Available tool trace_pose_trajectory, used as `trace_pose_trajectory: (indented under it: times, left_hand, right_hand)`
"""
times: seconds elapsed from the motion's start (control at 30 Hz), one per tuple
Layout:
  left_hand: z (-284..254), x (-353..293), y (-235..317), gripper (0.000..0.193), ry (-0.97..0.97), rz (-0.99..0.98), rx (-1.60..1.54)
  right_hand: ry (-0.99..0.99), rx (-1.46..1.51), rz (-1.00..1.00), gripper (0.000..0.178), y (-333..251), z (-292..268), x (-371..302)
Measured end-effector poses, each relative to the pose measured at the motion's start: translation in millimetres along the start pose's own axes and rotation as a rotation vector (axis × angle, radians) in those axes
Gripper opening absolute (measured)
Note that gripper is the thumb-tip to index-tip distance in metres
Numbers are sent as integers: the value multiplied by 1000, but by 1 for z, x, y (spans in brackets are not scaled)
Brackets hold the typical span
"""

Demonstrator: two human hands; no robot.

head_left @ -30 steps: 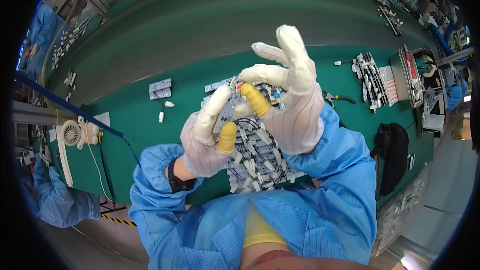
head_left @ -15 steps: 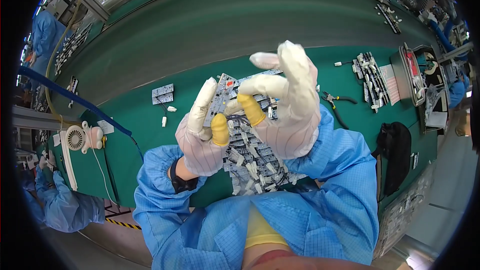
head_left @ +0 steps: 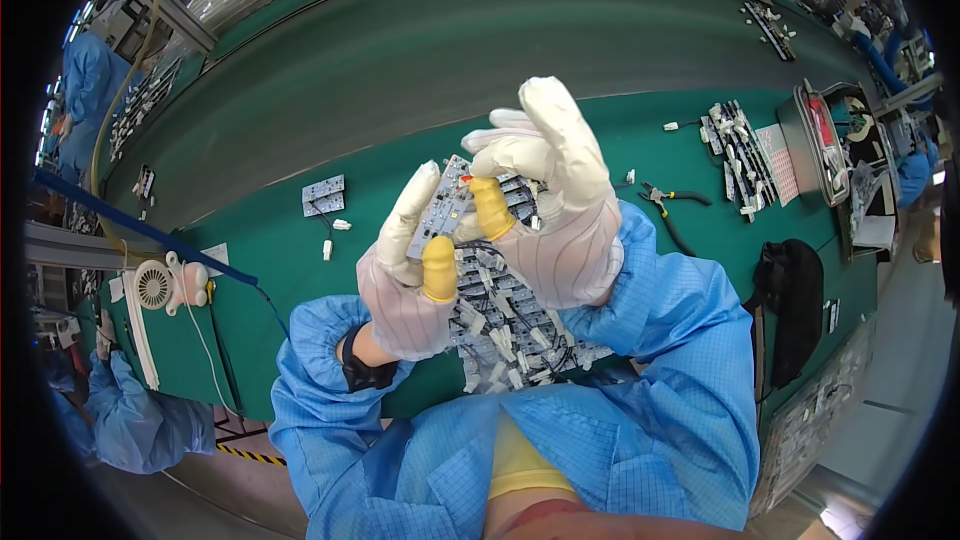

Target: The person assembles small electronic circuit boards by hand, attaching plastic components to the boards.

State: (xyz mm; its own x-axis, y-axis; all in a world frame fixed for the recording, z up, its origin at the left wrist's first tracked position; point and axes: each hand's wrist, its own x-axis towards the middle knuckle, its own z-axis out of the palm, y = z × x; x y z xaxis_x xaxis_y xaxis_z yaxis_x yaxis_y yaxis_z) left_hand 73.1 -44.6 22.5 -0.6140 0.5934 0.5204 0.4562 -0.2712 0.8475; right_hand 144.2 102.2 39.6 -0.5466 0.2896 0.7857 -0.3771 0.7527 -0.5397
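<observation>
Both hands wear white striped gloves with yellow finger covers on the thumbs. My left hand (head_left: 400, 275) is closed around a narrow grey circuit board (head_left: 440, 210), thumb on its near end and fingers along its left edge. At the board's far end, my right hand (head_left: 565, 215) pinches with thumb and bent forefinger, its other fingers raised. The right thumb partly covers a small red mark there. Below both hands lies a heap of circuit boards (head_left: 510, 325) with white connectors and dark wires. A separate wired board (head_left: 323, 195) rests on the green mat to the left.
Right of my hands are black-handled pliers (head_left: 672, 202), a stack of boards (head_left: 738, 160), a metal bin (head_left: 818, 145) and a black cloth item (head_left: 787, 310). A small fan (head_left: 154, 283) stands left. The dark green belt (head_left: 400, 70) runs behind; co-workers in blue (head_left: 145, 410) are at the left.
My right hand has moved left, bringing its thumb and forefinger onto the far end of the board. My left hand keeps its hold, shifted slightly right. The red mark is now partly covered.
</observation>
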Motion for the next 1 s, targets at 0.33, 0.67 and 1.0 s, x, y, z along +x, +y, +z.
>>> trace_pose_trajectory:
  times: [0.33,0.67,1.0]
  left_hand:
    - [17,13,14,46,48,-394,-170]
    - [-31,-4,-7,77,150,-385,16]
    - [-18,-9,-2,56,130,-420,68]
  right_hand:
    - [153,78,35,80,16,-43,17]
    - [-172,-1087,985,53,215,-389,-27]
    - [-318,-1527,725,18,282,-416,-107]
